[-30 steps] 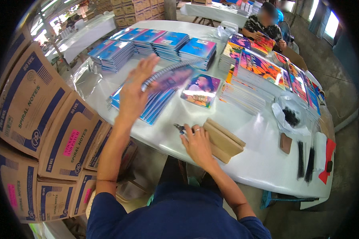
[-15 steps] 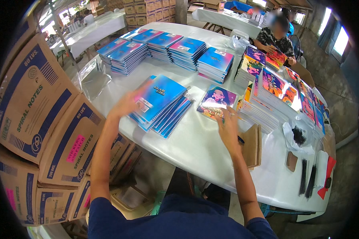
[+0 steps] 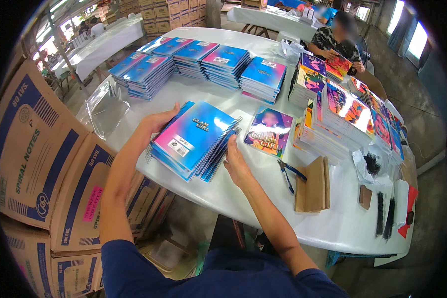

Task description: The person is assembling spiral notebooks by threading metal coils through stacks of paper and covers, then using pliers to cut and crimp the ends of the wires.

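A stack of blue-and-pink spiral notebooks (image 3: 198, 130) lies in front of me, its layers slightly fanned out. My left hand (image 3: 163, 118) is against its far left side, the fingers curled at the edge. On the opposite side, my right hand (image 3: 237, 163) presses against the wire-bound edges, so the stack is held between both hands. A single notebook cover with a cartoon figure (image 3: 269, 132) lies flat to the right. Nearer to me, cutting pliers with dark blue handles (image 3: 289, 175) rest on the table beside a folded brown cardboard piece (image 3: 313, 186).
Stacks of blue-pink notebooks (image 3: 149, 74) line the table's far side. Colourful cartoon-cover stacks (image 3: 328, 116) stand at right, near black wire coils (image 3: 380, 213) and a plastic bag (image 3: 370, 166). Cardboard boxes (image 3: 84, 193) rise at left. A co-worker (image 3: 340, 44) sits across.
My right hand has moved left from the cartoon cover to the stack's wire edge, exposing the pliers on the table. My left hand has shifted from above the stack to its far left side.
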Motion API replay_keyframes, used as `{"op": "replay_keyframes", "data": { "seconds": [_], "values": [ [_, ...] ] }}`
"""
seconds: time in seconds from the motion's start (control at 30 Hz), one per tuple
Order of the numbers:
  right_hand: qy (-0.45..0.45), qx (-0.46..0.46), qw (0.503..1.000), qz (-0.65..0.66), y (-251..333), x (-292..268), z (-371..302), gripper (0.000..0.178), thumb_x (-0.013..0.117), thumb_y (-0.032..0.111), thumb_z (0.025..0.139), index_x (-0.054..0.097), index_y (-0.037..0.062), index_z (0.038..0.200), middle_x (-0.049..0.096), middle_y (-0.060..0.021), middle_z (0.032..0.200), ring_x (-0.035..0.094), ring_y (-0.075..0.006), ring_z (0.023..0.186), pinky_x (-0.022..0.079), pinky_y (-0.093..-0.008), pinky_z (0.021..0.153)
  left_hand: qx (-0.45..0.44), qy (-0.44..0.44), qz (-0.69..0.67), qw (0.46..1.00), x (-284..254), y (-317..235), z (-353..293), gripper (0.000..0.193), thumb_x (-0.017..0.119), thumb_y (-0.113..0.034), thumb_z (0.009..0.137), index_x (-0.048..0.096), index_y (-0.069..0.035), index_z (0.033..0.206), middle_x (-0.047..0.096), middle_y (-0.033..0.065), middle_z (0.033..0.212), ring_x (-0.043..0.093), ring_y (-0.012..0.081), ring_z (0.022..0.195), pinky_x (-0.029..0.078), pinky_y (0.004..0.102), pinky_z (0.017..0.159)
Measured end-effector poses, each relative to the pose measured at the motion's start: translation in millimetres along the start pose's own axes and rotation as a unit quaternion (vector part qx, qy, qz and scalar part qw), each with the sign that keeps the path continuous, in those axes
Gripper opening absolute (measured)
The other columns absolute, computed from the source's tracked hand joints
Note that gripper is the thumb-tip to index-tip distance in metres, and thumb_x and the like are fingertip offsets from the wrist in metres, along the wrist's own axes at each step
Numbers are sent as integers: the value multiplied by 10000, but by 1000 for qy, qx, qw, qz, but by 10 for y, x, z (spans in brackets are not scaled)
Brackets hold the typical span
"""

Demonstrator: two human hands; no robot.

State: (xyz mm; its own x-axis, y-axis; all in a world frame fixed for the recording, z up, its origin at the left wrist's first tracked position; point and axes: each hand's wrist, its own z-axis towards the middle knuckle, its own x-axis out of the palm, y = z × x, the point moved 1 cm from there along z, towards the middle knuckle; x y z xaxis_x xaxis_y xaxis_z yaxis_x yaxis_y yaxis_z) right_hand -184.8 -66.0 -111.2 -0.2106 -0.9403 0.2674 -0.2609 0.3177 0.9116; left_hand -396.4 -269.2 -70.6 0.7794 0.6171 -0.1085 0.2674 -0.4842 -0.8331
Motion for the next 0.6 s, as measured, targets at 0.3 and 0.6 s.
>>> {"op": "replay_keyframes", "data": {
  "seconds": [0.3, 0.6],
  "values": [
    [-73, -20, 992, -97, -24, 38, 111, 1116, 325, 849, 785, 47, 37, 1498, 180, -188, 1539, 240, -351, 1402, 266, -574, 1089, 40, 76, 99, 991, 367, -174, -211, 861, 278, -736, 894, 443, -49, 1386, 536, 96, 1286, 503, 197, 1169, 438, 365, 977],
    [-278, -401, 775, -401, 740, -398, 113, 675, 430, 458, 990, 344, -89, 1375, 434, -289, 1368, 416, -403, 1271, 324, -433, 1055, 425, -610, -8, 669, 1014, 213, -1323, 630, 272, -439, 1028, 191, -41, 1509, 201, 171, 1562, 179, 257, 1450, 118, 336, 1175]
  ]
}}
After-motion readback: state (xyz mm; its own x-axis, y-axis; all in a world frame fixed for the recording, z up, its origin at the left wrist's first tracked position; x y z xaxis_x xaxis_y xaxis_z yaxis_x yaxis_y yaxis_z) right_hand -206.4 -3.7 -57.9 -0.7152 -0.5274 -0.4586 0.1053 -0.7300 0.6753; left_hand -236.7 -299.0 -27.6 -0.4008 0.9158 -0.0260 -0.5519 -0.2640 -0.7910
